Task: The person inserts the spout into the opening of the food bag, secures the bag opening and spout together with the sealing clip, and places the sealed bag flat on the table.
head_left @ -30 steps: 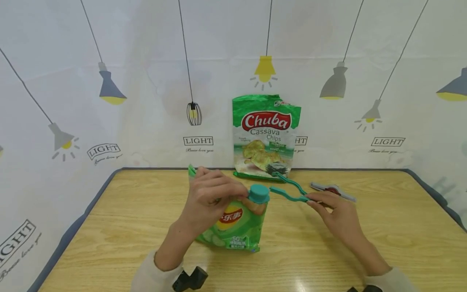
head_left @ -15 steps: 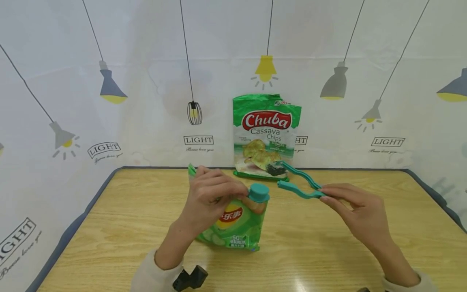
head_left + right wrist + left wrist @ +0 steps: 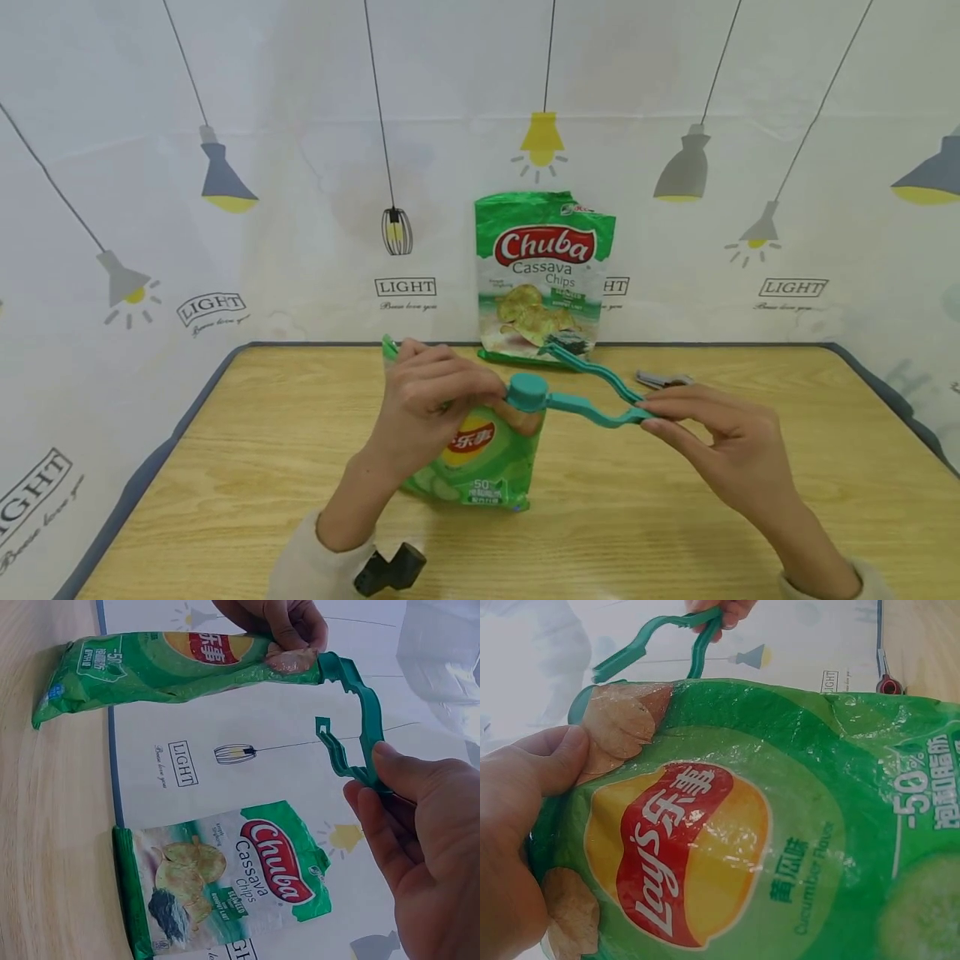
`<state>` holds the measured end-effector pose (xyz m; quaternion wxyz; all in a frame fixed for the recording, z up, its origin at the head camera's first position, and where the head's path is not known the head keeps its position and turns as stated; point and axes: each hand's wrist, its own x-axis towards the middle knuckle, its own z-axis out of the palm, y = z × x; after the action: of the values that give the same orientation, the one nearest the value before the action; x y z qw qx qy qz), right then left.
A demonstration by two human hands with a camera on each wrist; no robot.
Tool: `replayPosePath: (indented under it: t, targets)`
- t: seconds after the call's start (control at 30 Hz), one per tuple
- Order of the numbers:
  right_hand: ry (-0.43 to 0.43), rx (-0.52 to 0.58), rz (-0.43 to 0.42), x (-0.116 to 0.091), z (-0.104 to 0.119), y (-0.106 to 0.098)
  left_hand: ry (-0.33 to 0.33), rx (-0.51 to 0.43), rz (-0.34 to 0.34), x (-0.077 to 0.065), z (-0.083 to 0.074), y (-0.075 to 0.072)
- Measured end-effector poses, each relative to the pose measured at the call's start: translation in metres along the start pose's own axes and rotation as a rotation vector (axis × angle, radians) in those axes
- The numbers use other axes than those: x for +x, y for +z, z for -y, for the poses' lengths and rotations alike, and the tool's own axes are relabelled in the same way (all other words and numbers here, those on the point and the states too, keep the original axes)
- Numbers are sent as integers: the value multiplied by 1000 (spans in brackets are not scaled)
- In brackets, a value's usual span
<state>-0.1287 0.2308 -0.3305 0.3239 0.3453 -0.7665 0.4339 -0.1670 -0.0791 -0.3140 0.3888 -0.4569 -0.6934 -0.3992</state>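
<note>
In the head view, my left hand [image 3: 431, 400] grips the top edge of a green Lay's chip bag [image 3: 480, 483], which hangs upright below the fingers. A round teal cap [image 3: 527, 392] stands at the bag's top right corner, beside the left fingertips. My right hand [image 3: 727, 433] pinches the hinge end of a teal bag clip [image 3: 573, 405] between thumb and fingers. The clip's two long wavy arms are spread apart and point toward the bag. Its lower arm's tip is right at the cap. In the right wrist view, the clip [image 3: 369, 712] reaches the bag's top corner.
A Chuba cassava chips bag [image 3: 543, 267] leans upright against the back wall cloth, behind the clip. On the wooden table [image 3: 600, 542], partly behind my right hand, lies a grey object [image 3: 656, 380]; its red part [image 3: 889, 685] shows in the left wrist view.
The right hand first drew the clip rightward, away from the cap, then brought it back left until the lower arm's tip met the cap. The left hand and Lay's bag have hardly moved.
</note>
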Motion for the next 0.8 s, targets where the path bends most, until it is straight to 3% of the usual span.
replayPosePath:
  t: [0.4,0.8]
  targets:
    - [-149,62,24,10,14,18,12,-3,10,0,0,0]
    - [-190,81,18,10,14,40,58,17,6,-1,0,4]
